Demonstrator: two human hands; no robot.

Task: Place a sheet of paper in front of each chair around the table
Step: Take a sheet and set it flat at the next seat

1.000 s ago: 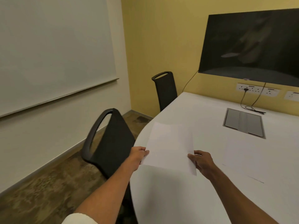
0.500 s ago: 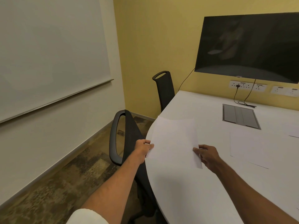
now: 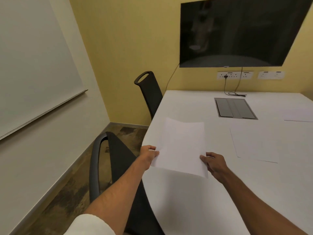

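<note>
I hold a white sheet of paper (image 3: 182,146) by its near corners, just above the left edge of the white table (image 3: 211,200). My left hand (image 3: 149,154) pinches the near left corner and my right hand (image 3: 214,162) grips the near right corner. A black chair (image 3: 116,160) stands tucked at the table edge directly left of the sheet. A second black chair (image 3: 149,92) stands farther along the same side, near the yellow wall. Another sheet (image 3: 255,141) lies flat on the table to the right, and a third sheet (image 3: 298,114) lies at the far right.
A grey cable hatch (image 3: 234,107) is set into the table top near the wall, with a black cable (image 3: 235,94) running to wall sockets (image 3: 234,75). A dark screen (image 3: 240,31) hangs above. A whiteboard (image 3: 33,65) covers the left wall; patterned floor runs beside the chairs.
I have moved forward along the table's left side with the sheet still in both hands. The near chair now sits right beside my left arm and the far chair looks closer.
</note>
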